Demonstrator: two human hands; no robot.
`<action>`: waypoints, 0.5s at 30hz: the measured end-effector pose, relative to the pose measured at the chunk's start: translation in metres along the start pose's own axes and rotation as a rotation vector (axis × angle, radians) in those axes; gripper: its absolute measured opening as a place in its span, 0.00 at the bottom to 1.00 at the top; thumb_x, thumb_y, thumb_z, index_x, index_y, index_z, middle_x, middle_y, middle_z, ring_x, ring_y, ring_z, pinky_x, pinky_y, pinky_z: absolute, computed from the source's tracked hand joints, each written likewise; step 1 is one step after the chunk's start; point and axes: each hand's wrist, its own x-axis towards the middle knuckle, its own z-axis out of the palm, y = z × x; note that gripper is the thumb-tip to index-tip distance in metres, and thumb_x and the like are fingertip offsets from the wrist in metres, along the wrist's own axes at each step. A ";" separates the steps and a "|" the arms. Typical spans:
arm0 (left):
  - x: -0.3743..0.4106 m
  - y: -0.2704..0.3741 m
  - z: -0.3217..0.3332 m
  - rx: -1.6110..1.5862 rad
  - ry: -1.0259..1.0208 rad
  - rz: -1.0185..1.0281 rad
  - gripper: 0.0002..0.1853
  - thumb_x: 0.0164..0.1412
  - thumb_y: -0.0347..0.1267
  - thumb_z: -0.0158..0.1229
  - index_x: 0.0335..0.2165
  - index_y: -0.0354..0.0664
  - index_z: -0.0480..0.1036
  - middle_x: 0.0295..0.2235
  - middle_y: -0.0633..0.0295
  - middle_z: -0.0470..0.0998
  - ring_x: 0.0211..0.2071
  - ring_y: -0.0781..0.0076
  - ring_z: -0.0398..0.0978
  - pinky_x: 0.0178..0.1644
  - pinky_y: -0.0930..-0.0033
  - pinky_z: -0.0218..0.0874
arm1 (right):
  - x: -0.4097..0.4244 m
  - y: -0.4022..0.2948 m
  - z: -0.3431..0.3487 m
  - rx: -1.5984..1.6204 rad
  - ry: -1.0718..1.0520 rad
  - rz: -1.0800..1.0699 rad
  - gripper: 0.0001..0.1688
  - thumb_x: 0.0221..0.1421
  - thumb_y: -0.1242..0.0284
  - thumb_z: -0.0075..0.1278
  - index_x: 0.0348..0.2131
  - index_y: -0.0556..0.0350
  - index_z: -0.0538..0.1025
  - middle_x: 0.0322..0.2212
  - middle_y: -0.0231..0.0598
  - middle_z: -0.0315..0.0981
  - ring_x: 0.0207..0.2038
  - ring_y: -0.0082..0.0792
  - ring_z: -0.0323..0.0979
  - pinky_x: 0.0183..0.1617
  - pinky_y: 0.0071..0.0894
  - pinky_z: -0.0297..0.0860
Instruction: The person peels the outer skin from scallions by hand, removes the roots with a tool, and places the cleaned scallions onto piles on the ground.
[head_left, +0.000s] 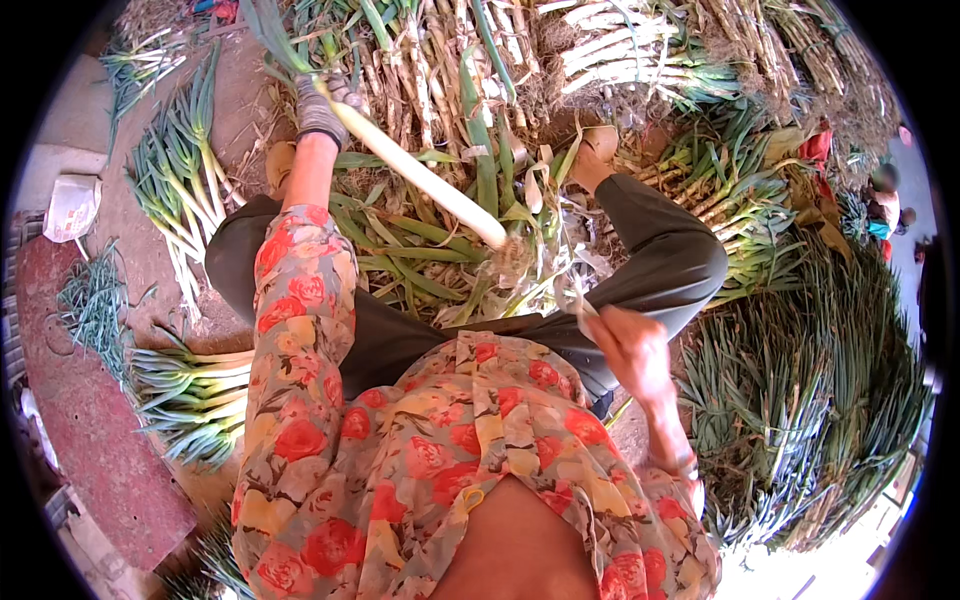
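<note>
My left hand (324, 109), in a grey striped glove, is closed round the upper stalk of a green onion (420, 176). The onion's white shaft slants down to the right and ends in a brown root tuft. My right hand (630, 349), bare and slightly blurred, pinches a thin pale strip, apparently peeled leaf, beside my right knee. Peeled leaves and green scraps (427, 247) lie heaped between my legs under the onion.
Unpeeled onions (427, 75) lie ahead, with tied white-stalked bundles (622, 49) beside them. Cleaned onions (191, 180) rest at left, more (202, 397) below them. A large green stack (787, 405) fills the right. A reddish board (90, 420) lies far left. A person (883, 202) is far right.
</note>
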 end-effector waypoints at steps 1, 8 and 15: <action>0.027 0.013 -0.028 0.052 -0.031 0.002 0.28 0.54 0.60 0.37 0.20 0.47 0.59 0.10 0.72 0.54 0.10 0.78 0.50 0.12 0.75 0.45 | -0.010 -0.008 -0.015 0.030 -0.008 0.068 0.15 0.48 0.75 0.51 0.15 0.59 0.64 0.10 0.43 0.60 0.12 0.41 0.59 0.18 0.37 0.57; -0.009 0.007 0.005 -0.163 -0.325 -0.209 0.35 0.53 0.62 0.39 0.26 0.36 0.65 0.10 0.73 0.56 0.09 0.82 0.52 0.12 0.78 0.49 | 0.031 -0.016 -0.007 -0.391 -0.008 0.061 0.28 0.37 0.69 0.59 0.40 0.60 0.69 0.40 0.43 0.66 0.43 0.43 0.61 0.46 0.41 0.55; -0.110 0.005 0.057 0.061 -0.447 -0.257 0.40 0.50 0.66 0.35 0.31 0.35 0.67 0.10 0.73 0.60 0.08 0.81 0.56 0.10 0.76 0.52 | 0.235 -0.065 0.039 0.638 0.065 -0.111 0.32 0.48 0.66 0.53 0.49 0.62 0.63 0.41 0.47 0.69 0.27 0.31 0.73 0.32 0.33 0.71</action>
